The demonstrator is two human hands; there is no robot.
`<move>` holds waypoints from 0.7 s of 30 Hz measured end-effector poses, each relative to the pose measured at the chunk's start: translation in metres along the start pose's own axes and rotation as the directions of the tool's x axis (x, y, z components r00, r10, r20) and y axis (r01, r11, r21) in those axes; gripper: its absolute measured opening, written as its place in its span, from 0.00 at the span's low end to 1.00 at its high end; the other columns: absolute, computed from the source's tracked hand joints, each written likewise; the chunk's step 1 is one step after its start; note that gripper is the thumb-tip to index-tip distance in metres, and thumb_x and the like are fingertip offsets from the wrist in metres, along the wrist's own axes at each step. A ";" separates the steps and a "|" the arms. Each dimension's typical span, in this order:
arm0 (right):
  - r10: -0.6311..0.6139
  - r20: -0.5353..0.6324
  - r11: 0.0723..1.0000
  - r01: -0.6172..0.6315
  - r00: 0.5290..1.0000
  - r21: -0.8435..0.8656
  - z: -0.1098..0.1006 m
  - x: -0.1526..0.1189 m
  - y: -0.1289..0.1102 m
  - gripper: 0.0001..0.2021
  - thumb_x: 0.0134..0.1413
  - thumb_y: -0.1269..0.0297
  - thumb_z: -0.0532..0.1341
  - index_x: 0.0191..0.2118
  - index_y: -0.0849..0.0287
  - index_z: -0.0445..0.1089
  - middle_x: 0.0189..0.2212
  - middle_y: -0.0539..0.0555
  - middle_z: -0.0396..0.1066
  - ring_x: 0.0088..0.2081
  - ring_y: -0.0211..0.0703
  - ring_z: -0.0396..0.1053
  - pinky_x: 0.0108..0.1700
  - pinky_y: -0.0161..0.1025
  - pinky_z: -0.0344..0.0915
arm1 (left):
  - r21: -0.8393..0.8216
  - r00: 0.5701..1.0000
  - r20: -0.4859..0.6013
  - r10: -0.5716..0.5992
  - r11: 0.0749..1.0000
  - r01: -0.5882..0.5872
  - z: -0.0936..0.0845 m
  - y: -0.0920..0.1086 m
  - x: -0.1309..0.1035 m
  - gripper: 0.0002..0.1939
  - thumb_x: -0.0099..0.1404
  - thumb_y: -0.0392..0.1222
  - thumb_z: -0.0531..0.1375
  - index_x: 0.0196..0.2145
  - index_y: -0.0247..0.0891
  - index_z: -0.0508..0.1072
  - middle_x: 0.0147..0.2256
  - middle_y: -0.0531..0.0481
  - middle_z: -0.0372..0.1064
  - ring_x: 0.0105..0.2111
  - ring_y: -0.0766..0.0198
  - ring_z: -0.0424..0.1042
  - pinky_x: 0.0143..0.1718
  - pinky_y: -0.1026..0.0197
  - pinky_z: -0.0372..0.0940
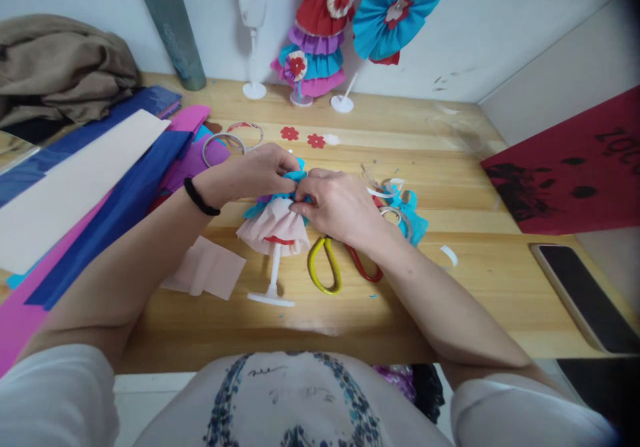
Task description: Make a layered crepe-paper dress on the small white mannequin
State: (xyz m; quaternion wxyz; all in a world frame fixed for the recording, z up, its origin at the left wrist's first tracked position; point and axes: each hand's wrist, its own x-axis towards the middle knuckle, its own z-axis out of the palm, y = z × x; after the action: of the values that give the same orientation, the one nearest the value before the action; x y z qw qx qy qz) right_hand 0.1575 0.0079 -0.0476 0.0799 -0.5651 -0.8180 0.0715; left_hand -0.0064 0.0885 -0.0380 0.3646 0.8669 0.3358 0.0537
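A small dress form on a white stand is tilted on the table, dressed in a pleated pale pink paper skirt with blue and purple layers above it. My left hand pinches blue crepe paper at the top of the form. Close against it, my right hand has its fingers closed on the same blue paper at the bodice. Its fingertips partly hide the paper. Scissors with a yellow handle loop and a red one lie under my right wrist.
Crepe paper sheets fill the left side. Tape rolls, red paper flowers, blue scraps and pale pink pieces surround the work. Decorated forms, a bottle and a phone stand or lie further out.
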 end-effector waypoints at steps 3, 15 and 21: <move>0.000 -0.011 1.000 0.000 1.000 0.002 0.002 0.000 0.000 0.04 0.57 0.64 0.65 0.36 0.58 0.76 0.36 0.56 0.78 0.35 0.48 0.72 0.31 0.40 0.52 | 0.017 1.000 -0.004 -0.004 1.000 0.004 -0.001 0.004 -0.003 0.08 0.61 0.34 0.57 0.24 0.33 0.70 0.21 0.56 0.55 0.25 0.71 0.54 0.27 0.67 0.50; -0.010 0.038 0.999 0.008 0.999 0.051 -0.003 0.002 -0.001 0.05 0.57 0.64 0.67 0.33 0.59 0.76 0.34 0.56 0.77 0.34 0.46 0.70 0.32 0.40 0.49 | 0.088 0.999 -0.054 0.003 0.996 0.001 -0.009 0.012 -0.012 0.09 0.63 0.36 0.56 0.31 0.34 0.77 0.23 0.55 0.67 0.26 0.69 0.62 0.28 0.67 0.56; 0.004 0.023 0.998 -0.005 1.000 0.070 0.000 0.003 0.001 0.04 0.56 0.66 0.67 0.32 0.60 0.76 0.33 0.56 0.77 0.33 0.45 0.70 0.32 0.40 0.50 | 0.358 0.970 -0.240 -0.036 0.926 0.123 -0.012 0.035 -0.032 0.07 0.60 0.39 0.60 0.35 0.33 0.75 0.31 0.51 0.72 0.34 0.64 0.69 0.36 0.63 0.58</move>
State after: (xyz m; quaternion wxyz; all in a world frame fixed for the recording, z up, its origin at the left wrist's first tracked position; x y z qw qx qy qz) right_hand 0.1578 0.0116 -0.0474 0.0899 -0.5630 -0.8146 0.1067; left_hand -0.0155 0.0582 -0.0007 0.1555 0.8934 0.4149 0.0742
